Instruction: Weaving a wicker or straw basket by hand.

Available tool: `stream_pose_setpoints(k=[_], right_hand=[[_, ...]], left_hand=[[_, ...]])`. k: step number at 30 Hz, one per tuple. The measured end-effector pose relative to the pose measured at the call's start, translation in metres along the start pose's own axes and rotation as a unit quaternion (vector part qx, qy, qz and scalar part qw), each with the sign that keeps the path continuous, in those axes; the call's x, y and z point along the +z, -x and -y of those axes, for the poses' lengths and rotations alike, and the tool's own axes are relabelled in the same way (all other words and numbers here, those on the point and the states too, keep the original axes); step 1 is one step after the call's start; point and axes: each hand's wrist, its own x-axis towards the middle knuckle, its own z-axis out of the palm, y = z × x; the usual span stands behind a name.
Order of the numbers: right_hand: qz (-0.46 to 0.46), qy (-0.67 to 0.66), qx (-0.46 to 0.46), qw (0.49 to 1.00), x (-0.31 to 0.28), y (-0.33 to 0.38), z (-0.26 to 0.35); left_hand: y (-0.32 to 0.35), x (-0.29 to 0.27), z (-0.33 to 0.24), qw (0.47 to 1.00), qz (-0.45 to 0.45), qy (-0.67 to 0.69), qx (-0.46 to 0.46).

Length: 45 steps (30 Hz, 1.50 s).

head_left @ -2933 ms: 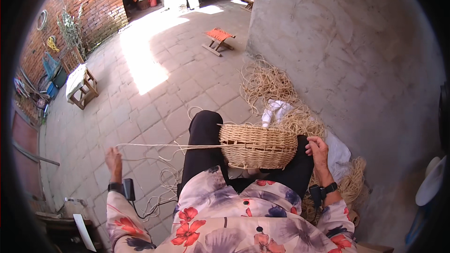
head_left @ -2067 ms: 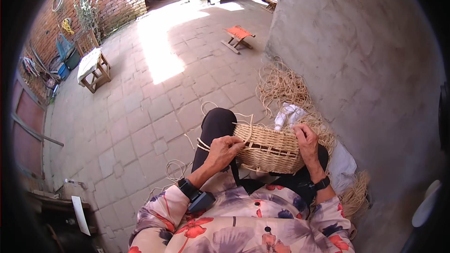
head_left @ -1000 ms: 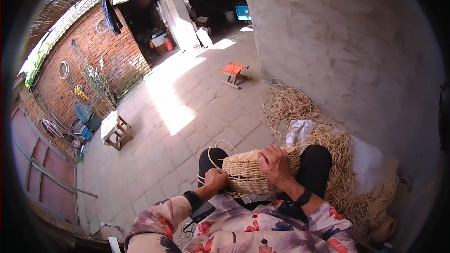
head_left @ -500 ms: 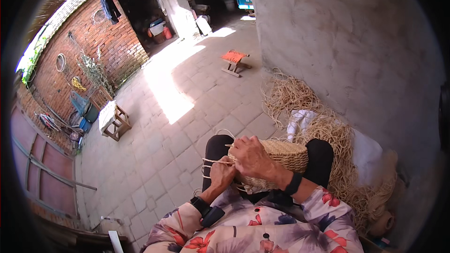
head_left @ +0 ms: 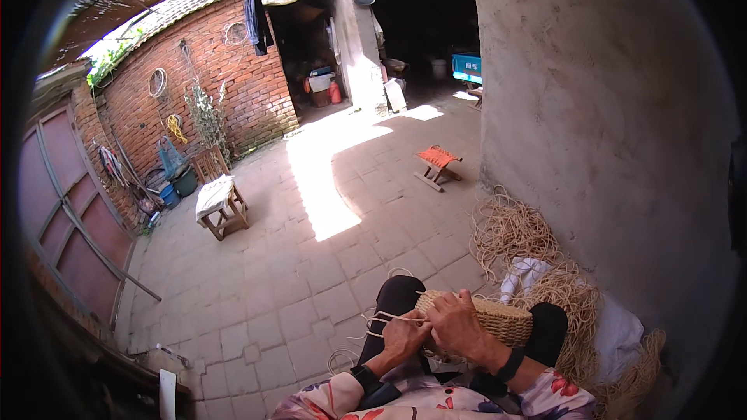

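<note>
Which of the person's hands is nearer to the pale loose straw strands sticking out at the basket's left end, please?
Left. The left hand pinches the pale straw strands; the right hand rests beside it on the woven straw basket.

Low in the frame, the left hand (head_left: 405,334) pinches pale straw strands (head_left: 373,319) beside the right hand (head_left: 457,325), which grips a woven basket (head_left: 502,319) on the lap.

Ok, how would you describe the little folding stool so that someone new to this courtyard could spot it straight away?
Start at the tall grey plastered wall on the right and follow its foot towards the dark doorway. The folding stool stands on the paving there, just beyond the heap of loose straw. Its crossed wooden legs and orange woven seat set it apart from the bigger wooden stool by the brick wall, which carries a pale cloth.
</note>
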Motion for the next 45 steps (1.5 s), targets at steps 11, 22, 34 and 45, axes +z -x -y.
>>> stream_pose_setpoints(k=[11, 22, 34, 45], right_hand=[[-0.005, -0.006, 0.066, 0.998, 0.037, 0.004, 0.002], [-0.114, -0.107, 0.186, 0.970, -0.012, 0.057, -0.054], [-0.097, -0.128, 0.138, 0.977, -0.023, 0.057, -0.011], [-0.121, -0.117, 0.109, 0.980, -0.019, 0.057, -0.016]], left_hand=[[-0.012, 0.010, 0.027, 0.997, 0.058, -0.050, -0.022], [-0.028, -0.009, 0.035, 0.990, 0.133, 0.022, -0.044], [-0.014, -0.033, 0.045, 0.997, 0.055, -0.010, 0.058], [-0.007, -0.020, 0.025, 0.991, -0.054, -0.053, 0.109]])
